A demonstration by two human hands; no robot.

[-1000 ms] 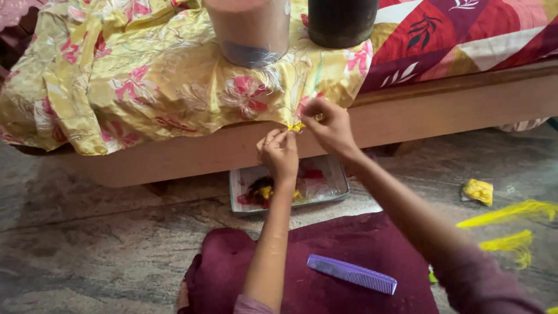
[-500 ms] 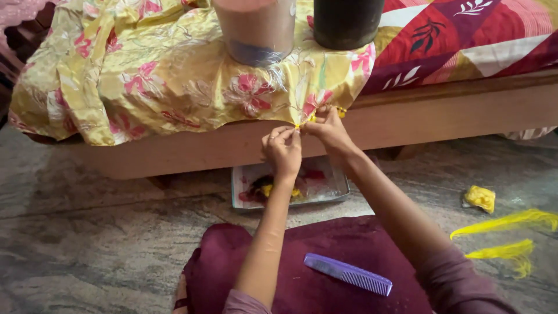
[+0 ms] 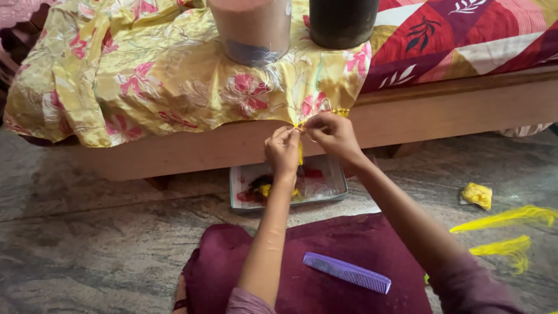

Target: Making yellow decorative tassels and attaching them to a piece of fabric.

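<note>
Cloth, wood, stone and plastic
Silky floral yellow cloth (image 3: 145,75) drapes a smooth matt wooden bed frame (image 3: 465,110); the floor (image 3: 87,232) is polished mottled stone, the purple comb (image 3: 347,272) ridged plastic.

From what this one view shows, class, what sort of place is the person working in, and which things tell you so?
Probably a room in a home, worked in from the floor. A low wooden bed carries a red patterned bedsheet, yellow floral cloth hangs over its edge, and the stone floor holds loose yellow thread bundles.
</note>
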